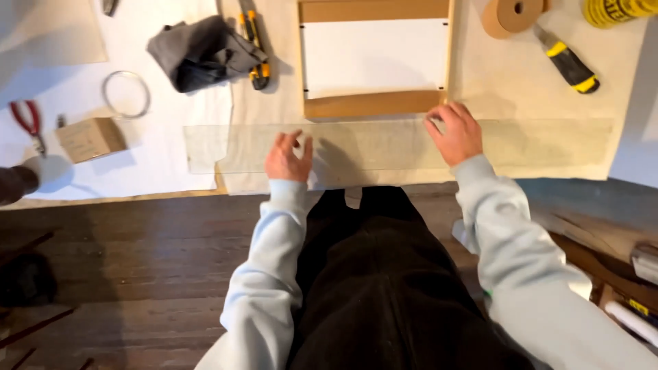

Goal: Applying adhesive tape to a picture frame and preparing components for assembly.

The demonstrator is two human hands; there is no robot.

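Both arms in pale sleeves are reaching forward over the near edge of the bench. The left hand (288, 157) is resting with fingers loosely curled and slightly spread, while the right hand (454, 133) is stretching farther forward, fingers bent and pressing down.

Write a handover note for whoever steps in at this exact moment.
Left hand: fingers spread flat on the clear sheet, near its middle.
Right hand: on the sheet's far edge, beside the frame's lower right corner.
Sheet lies flat across the table edge, in front of the frame; frame lies back side up.
Knife and tape roll lie untouched, far right.
Sheet is not in the frame.
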